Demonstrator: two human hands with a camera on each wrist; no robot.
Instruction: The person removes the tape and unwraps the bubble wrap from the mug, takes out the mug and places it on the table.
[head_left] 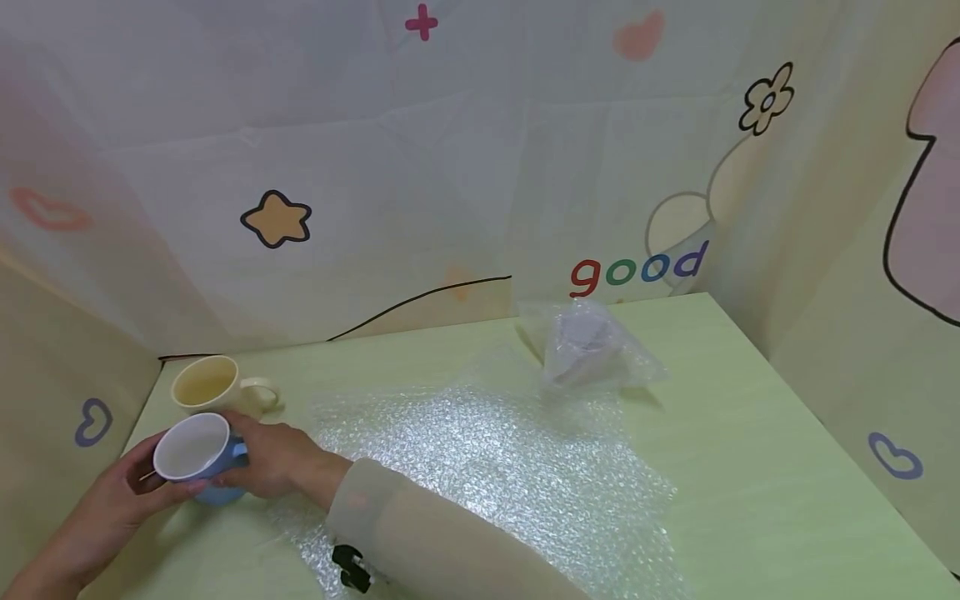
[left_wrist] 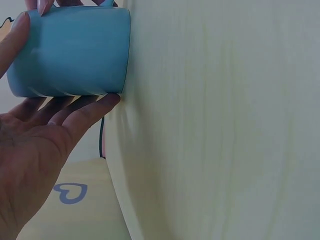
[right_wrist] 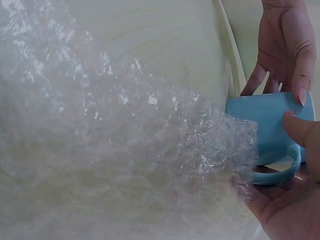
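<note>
Both hands hold a blue mug [head_left: 223, 492] with a white inside, at the left of the table in the head view. The left hand [head_left: 123, 496] has its fingers along the mug's outer side and its thumb near the rim. On the handle side, the right hand [head_left: 277, 460] grips the mug, thumb on the wall and fingers by the handle, as the right wrist view shows. From the left wrist, the mug's blue wall [left_wrist: 70, 55] appears close to the tabletop. A pale yellow mug [head_left: 251, 398] stands just behind, its handle pointing right.
A sheet of bubble wrap [head_left: 487, 467] lies across the middle of the table [head_left: 750, 467], passing beneath the right forearm. Toward the back sits a pale object wrapped in bubble wrap [head_left: 588, 342]. Printed curtains [head_left: 450, 167] enclose the back and sides.
</note>
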